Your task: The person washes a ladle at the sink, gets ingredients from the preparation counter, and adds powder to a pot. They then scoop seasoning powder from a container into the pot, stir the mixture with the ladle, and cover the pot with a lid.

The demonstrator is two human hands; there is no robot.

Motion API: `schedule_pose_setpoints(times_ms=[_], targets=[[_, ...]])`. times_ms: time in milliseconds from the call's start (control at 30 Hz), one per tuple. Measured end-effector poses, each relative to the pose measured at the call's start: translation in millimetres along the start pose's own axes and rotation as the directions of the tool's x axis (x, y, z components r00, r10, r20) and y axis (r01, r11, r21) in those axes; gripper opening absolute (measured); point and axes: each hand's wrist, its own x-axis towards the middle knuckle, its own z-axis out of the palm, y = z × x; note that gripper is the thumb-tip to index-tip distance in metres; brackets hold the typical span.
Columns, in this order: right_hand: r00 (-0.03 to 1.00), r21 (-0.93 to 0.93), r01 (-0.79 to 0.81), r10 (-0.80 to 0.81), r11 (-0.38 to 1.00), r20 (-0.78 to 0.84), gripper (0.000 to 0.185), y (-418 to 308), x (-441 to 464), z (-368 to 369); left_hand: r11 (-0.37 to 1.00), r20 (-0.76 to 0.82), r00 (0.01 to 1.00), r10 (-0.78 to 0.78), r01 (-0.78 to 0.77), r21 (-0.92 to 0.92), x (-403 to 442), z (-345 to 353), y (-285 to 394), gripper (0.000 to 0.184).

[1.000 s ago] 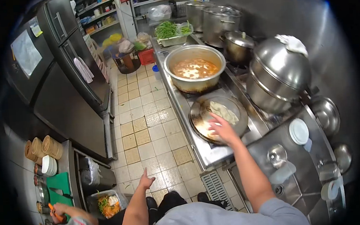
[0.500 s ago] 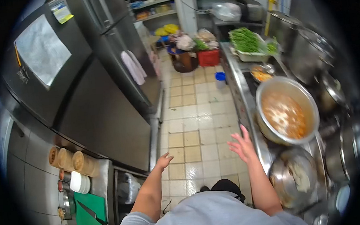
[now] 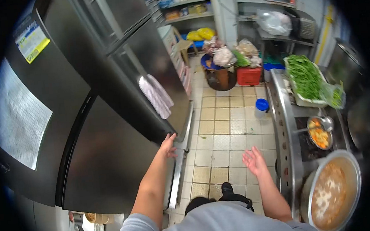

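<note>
My left hand (image 3: pixel 168 146) is held out in front of the dark steel fridge (image 3: pixel 105 162), fingers apart and holding nothing. A pink-white towel (image 3: pixel 156 96) hangs from the fridge's handle just beyond it. My right hand (image 3: pixel 254 160) hovers over the tiled floor, empty, with its fingers spread. To the right of that hand, a large metal pot (image 3: pixel 351 175) of bubbling brown broth stands on the steel stove (image 3: pixel 288 150). Behind it sits a small pan of chopped orange and yellow food (image 3: pixel 319 134) with a ladle in it.
A tray of leafy greens (image 3: pixel 304 75) rests at the counter's far end. On the floor ahead are a blue-lidded container (image 3: pixel 261 106), a red crate (image 3: pixel 249 76) and a bin (image 3: pixel 221 79) topped with bags. The floor aisle (image 3: pixel 222 134) runs between fridge and stove. Shelves (image 3: pixel 188 1) stand at the back.
I have advanced along the aisle; the pot and greens sit nearer and farther right. The cutting board has mostly slipped from view at lower left. Both hands stay empty.
</note>
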Motion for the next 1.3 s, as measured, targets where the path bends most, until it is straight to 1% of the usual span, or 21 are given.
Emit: schedule_pose_setpoints(times_ms=[133,267,333,367,433,467,500,567,600,633,700,767,833,967,1033,1067,1133,1200,1233,1267,1300], targets=[[0.983,-0.338,-0.010,0.072,0.941,0.171,0.069,-25.2,95.9,141.2,0.998,-0.079,0.997,0.017,-0.012,0.062,88.5,-21.2,51.3,0.090],[0.953,-0.582,0.036,0.147,0.813,0.264,0.064,-6.2,159.5,245.5,0.947,-0.358,0.878,0.318,-0.310,0.080,171.5,-40.9,122.8,0.095],[0.941,-0.676,0.042,0.199,0.736,0.275,0.063,17.2,198.2,281.5,0.844,-0.304,0.798,0.521,-0.535,0.042,235.1,-57.5,141.8,0.091],[0.921,-0.713,0.105,0.203,0.693,0.332,0.065,29.7,214.1,301.4,0.918,-0.376,0.838,0.395,-0.351,0.183,283.3,-73.1,146.2,0.077],[0.916,-0.750,0.074,0.253,0.658,0.312,0.066,54.2,243.3,341.8,0.920,-0.097,0.916,0.389,-0.380,0.098,293.4,-60.0,161.9,0.050],[0.899,-0.772,0.103,0.273,0.628,0.342,0.077,71.7,263.3,356.6,0.904,0.009,0.921,0.390,-0.381,-0.197,288.3,-44.5,161.9,0.041],[0.791,-0.793,0.602,-0.201,0.095,0.577,0.085,121.5,316.0,360.8,0.865,0.133,0.901,0.412,-0.341,-0.369,266.0,-29.1,170.4,0.034],[0.823,-0.833,0.553,-0.147,-0.010,0.549,0.078,142.1,345.2,396.4,0.895,0.159,0.918,0.364,-0.296,-0.334,275.0,-22.4,180.0,0.032],[0.784,-0.801,0.597,-0.242,0.047,0.571,0.060,154.7,346.0,410.1,0.898,0.152,0.910,0.385,-0.331,-0.290,272.2,-24.7,183.4,0.032],[0.843,-0.841,0.535,-0.119,0.082,0.525,0.040,153.2,352.8,427.9,0.909,0.169,0.914,0.369,-0.316,-0.273,270.9,-25.3,184.3,0.037],[0.842,-0.855,0.484,-0.366,0.185,0.397,0.020,161.0,375.4,438.7,0.901,0.138,0.918,0.372,-0.322,-0.291,274.2,-18.6,196.7,0.038],[0.801,-0.826,0.508,-0.485,0.244,0.350,0.016,142.2,385.3,445.8,0.890,0.107,0.921,0.375,-0.325,-0.320,279.4,-8.4,210.0,0.037],[0.821,-0.863,0.498,-0.370,0.092,0.434,0.015,104.7,365.5,455.7,0.870,0.063,0.948,0.311,-0.257,-0.420,313.9,-11.3,210.5,0.028],[0.738,-0.814,0.580,-0.428,0.009,0.521,0.025,72.4,358.4,425.8,0.887,0.019,0.974,0.225,-0.197,-0.418,352.6,9.1,223.5,0.036],[0.918,-0.573,0.388,-0.243,0.722,0.315,0.025,34.6,311.6,374.6,0.853,-0.020,0.944,0.331,-0.308,-0.421,367.0,4.9,218.4,0.044],[0.954,-0.557,0.275,-0.152,0.784,0.257,0.029,18.3,310.1,329.6,0.812,-0.067,0.915,0.398,-0.385,-0.439,383.1,2.4,208.7,0.047],[0.987,-0.114,0.161,-0.161,0.980,0.008,0.030,-8.2,285.3,192.1,0.833,0.082,0.913,0.400,-0.325,-0.449,411.2,-7.9,184.0,0.051],[0.913,0.382,0.307,-0.156,0.872,-0.377,0.031,-42.1,244.4,71.6,0.904,-0.160,0.944,0.290,-0.325,-0.277,347.0,28.7,156.5,0.050],[0.802,0.297,0.546,-0.387,0.783,-0.454,0.034,-46.1,235.6,-6.1,0.931,-0.096,0.960,0.262,-0.277,-0.238,346.7,30.3,132.9,0.050],[0.637,0.347,0.693,-0.310,0.632,-0.706,0.042,-82.3,179.2,8.5,0.953,-0.032,0.972,0.232,-0.234,-0.192,351.0,29.5,108.1,0.050],[0.604,0.404,0.776,-0.388,0.483,-0.696,0.046,-125.6,141.5,-12.7,0.892,0.695,0.712,0.097,0.249,-0.379,381.1,21.3,72.3,0.049]])
